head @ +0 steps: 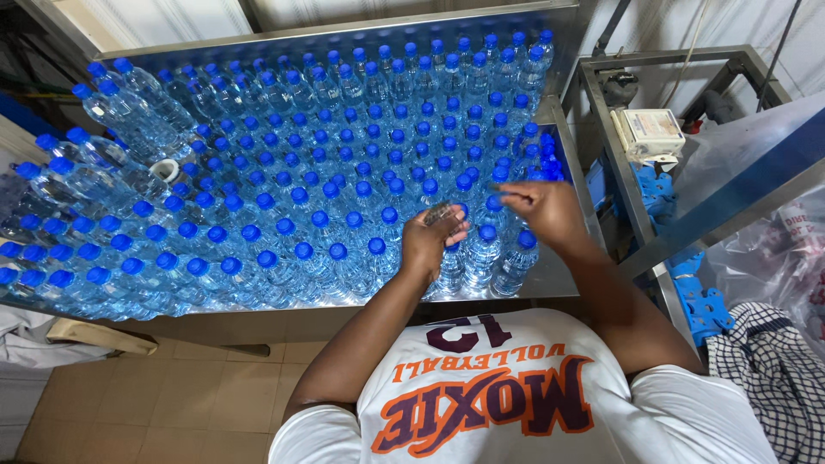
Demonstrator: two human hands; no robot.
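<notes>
A: Start at the fingers. What is the left hand (432, 242) doing?

B: Its fingers are curled together around a small clear, crinkled bit of plastic film (438, 212), pinched at the fingertips just above centre of the frame. It hovers over the front rows of the clear plastic water bottles with blue screw caps (318, 219).

A: And the right hand (547, 212)?

B: It sits just right of centre, fingers stretched leftward and loosely apart, the tips reaching toward the film. Whether they touch it I cannot tell; nothing is clamped in that hand.

A: How much room is there around the hands?

B: Little. The bottles stand cap to cap across the shiny steel table (550, 279), filling it from the left edge of the frame to its raised right rim. The only bare metal shows at the lower right corner of the table, below the right wrist. At the upper left some bottles lie tilted on their sides, and one white cap-less bottle mouth (164, 169) shows among them.

A: Beyond the table's edges?

B: In front, at lower left, a beige tiled floor (172, 404) lies open. To the right stands a grey metal frame (679, 64) with a small white boxy device (650, 131) on it, blue plastic parts (700, 305) below, and a sloping grey panel with a blue stripe (756, 163).

A: Any packages or cloth?

B: A clear plastic bag with red print (795, 232) at the right edge, and a dark-and-white checked cloth (773, 369) in the lower right corner.
</notes>
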